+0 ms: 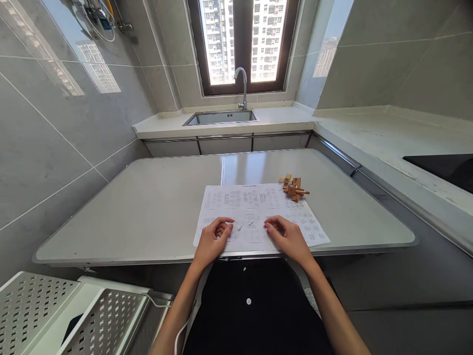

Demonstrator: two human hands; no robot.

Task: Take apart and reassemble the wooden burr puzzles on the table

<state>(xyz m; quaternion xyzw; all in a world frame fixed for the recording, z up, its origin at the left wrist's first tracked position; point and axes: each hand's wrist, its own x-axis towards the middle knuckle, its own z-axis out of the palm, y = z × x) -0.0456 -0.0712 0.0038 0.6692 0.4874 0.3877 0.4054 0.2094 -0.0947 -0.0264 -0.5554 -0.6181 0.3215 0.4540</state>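
Note:
On the table's near edge lies a large white paper sheet (236,197) printed with rows of small diagrams. My left hand (216,234) rests on its left part, fingers loosely curled and thumb apart from the index finger; I see nothing in it. Across from it, my right hand (288,235) lies on the right part, half curled, with nothing visible in its fingers. Between the hands are two tiny greyish pieces (251,224), too small to name. A cluster of interlocking wooden puzzle pieces (294,189) sits at the sheet's far right corner, beyond my right hand.
The sheet lies on a white folding table (148,212). Behind it are a counter with a sink (221,117), a faucet (244,91) and a window. Another counter (391,133) runs along the right. A white perforated rack (37,301) stands at lower left, near a white cable.

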